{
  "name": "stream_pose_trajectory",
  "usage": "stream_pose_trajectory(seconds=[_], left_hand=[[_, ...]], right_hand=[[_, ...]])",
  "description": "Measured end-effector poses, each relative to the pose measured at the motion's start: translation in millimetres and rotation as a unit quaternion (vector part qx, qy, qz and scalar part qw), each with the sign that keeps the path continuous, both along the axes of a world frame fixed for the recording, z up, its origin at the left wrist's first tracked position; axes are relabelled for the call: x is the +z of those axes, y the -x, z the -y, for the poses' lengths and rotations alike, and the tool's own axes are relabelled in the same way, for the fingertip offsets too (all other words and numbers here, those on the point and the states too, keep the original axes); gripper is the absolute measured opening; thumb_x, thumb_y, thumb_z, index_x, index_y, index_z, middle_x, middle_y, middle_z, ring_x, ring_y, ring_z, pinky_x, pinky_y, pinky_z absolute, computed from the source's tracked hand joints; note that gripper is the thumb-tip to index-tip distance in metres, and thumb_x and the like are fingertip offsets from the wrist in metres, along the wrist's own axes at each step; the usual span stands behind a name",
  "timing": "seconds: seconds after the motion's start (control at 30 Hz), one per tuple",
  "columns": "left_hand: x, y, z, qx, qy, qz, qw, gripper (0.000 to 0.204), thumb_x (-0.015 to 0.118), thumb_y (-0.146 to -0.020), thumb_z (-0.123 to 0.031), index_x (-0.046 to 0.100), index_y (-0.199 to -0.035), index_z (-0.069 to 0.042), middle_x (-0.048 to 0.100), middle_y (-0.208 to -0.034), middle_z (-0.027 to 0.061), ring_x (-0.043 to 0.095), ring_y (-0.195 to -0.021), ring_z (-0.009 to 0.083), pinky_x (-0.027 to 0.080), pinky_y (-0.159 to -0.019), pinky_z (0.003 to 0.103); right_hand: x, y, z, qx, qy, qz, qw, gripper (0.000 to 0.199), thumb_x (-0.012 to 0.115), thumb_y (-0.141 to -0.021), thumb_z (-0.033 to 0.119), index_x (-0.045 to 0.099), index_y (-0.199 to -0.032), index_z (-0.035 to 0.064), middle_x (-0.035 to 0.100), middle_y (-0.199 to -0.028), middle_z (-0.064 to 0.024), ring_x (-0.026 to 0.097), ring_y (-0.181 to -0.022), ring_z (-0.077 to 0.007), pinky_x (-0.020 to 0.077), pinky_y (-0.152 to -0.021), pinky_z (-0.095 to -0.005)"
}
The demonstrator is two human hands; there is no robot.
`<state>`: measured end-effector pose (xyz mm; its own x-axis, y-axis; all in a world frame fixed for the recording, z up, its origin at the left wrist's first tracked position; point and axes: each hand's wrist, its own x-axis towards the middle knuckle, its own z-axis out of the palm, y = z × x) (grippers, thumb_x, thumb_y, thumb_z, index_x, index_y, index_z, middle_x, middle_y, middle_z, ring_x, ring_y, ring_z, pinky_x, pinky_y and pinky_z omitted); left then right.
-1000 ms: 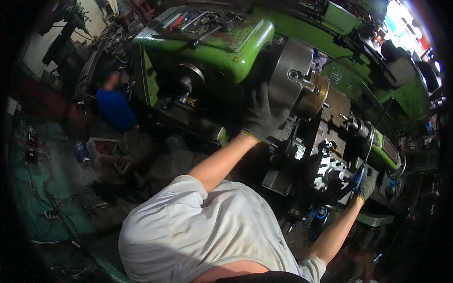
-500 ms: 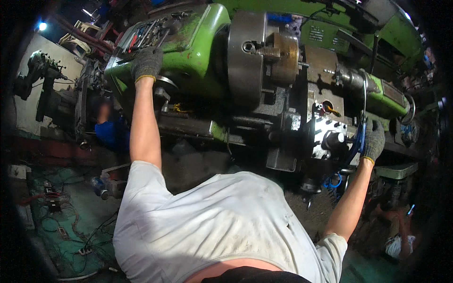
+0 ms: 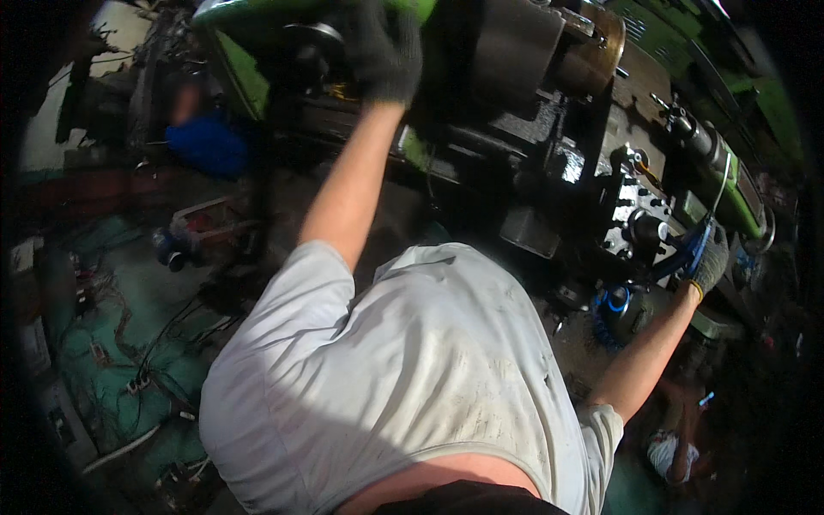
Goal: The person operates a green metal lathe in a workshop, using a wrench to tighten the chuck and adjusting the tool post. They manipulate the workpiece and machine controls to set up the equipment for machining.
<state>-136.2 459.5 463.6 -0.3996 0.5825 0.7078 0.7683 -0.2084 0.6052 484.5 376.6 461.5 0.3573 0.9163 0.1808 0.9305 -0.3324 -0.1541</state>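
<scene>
My left hand, in a dark grey knit glove, is over the front of the green headstock of a lathe. Motion smears its fingers, and nothing held shows. To its right is the big steel chuck with its jaws. My right hand, gloved too, is wrapped round a blue air blow gun. The gun's long thin metal nozzle points up past the tailstock. Just left of that hand stands the tool post, with several dark bolts. A blue coiled hose hangs below.
A handwheel sits on the headstock's front. Further left, a person in blue is low by other machinery. Cables and a power strip lie on the green floor. At lower right is another person's arm.
My left hand has moved right, from the tools on top of the headstock toward the chuck. The view has tilted and shifted. My right hand keeps hold of the air blow gun.
</scene>
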Motion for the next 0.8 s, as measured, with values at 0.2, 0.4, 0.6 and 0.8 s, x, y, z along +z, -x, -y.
stream_pose_trajectory(seconds=[0.2, 0.4, 0.6, 0.8], left_hand=[[-291.6, -23.1, 116.2, -0.225, 0.421, -0.166, 0.863, 0.034, 0.056, -0.097, -0.034, 0.069, -0.116, -0.008, 0.066, -0.123, 0.0227, 0.061, -0.116, 0.0424, 0.050, -0.096, 0.051], [-509.2, -14.0, 196.7, -0.108, 0.572, 0.612, 0.536, 0.075, 0.070, -0.090, -0.048, 0.048, -0.155, -0.018, 0.055, -0.152, 0.0150, 0.053, -0.136, 0.0347, 0.044, -0.109, 0.041], [-478.1, -27.7, 167.1, -0.018, 0.612, 0.609, 0.505, 0.049, 0.070, -0.085, -0.067, 0.069, -0.101, -0.021, 0.069, -0.091, 0.0042, 0.059, -0.078, 0.0233, 0.050, -0.072, 0.034], [-404.4, -52.0, 131.5, -0.150, 0.326, 0.725, 0.587, 0.038, 0.073, -0.089, -0.054, 0.070, -0.093, -0.016, 0.066, -0.079, 0.0033, 0.061, -0.073, 0.0209, 0.051, -0.077, 0.034]], right_hand=[[15.5, 43.5, -4.9, -0.107, -0.015, -0.083, 0.991, 0.040, 0.059, -0.101, 0.037, 0.073, -0.109, 0.0002, 0.074, -0.101, -0.0218, 0.068, -0.091, -0.0344, 0.0510, -0.088, -0.0428], [11.6, 30.2, -2.4, -0.089, -0.069, -0.040, 0.993, 0.040, 0.062, -0.096, 0.038, 0.074, -0.105, 0.0006, 0.071, -0.099, -0.0281, 0.068, -0.095, -0.0458, 0.0525, -0.083, -0.0475], [25.0, 42.4, 5.0, -0.118, -0.029, -0.025, 0.992, 0.041, 0.061, -0.095, 0.040, 0.073, -0.097, 0.0007, 0.071, -0.096, -0.0268, 0.066, -0.094, -0.0478, 0.0514, -0.080, -0.0506], [39.3, 67.2, 3.6, -0.089, -0.050, -0.041, 0.994, 0.045, 0.062, -0.095, 0.043, 0.074, -0.102, 0.0005, 0.071, -0.104, -0.0259, 0.067, -0.099, -0.0469, 0.0521, -0.084, -0.0492]])
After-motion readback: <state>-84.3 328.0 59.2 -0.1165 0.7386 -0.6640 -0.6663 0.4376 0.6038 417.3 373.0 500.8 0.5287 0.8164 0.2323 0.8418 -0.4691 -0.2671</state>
